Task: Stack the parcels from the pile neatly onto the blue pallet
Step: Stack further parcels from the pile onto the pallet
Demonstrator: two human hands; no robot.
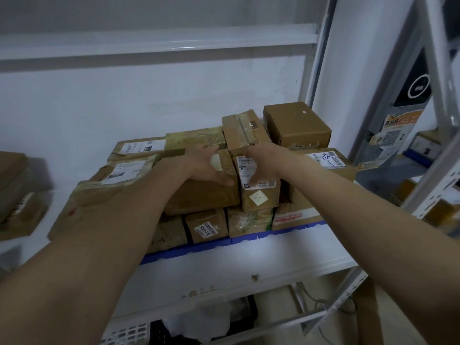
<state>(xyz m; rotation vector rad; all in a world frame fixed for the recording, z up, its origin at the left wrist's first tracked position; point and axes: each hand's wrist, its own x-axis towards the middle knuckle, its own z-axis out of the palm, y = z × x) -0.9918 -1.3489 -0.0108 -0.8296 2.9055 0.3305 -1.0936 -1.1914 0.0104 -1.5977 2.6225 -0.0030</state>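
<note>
We see both bare arms reaching forward over a stack of brown cardboard parcels [154,195] that sits on a blue plastic pallet [251,235] on a white metal shelf [236,265].

Between the two hands stands a small taped cardboard parcel with white labels [258,192], in the upper layer near the front of the stack. Its long axis runs away from us, front to back, with the labelled top face up and a short end bearing a pale square sticker turned toward us.

Our left hand [206,165] lies just left of that parcel, palm down on the wider flat brown parcel [199,195] beside it; the fingers are straight and close together, pointing toward the back, with the thumb stretched toward the small parcel.

Our right hand [263,159] lies over the top of the small parcel, covering its rear part, thumb down across the label. Its fingers reach past the back edge, and we cannot tell whether they curl round the parcel.
</note>
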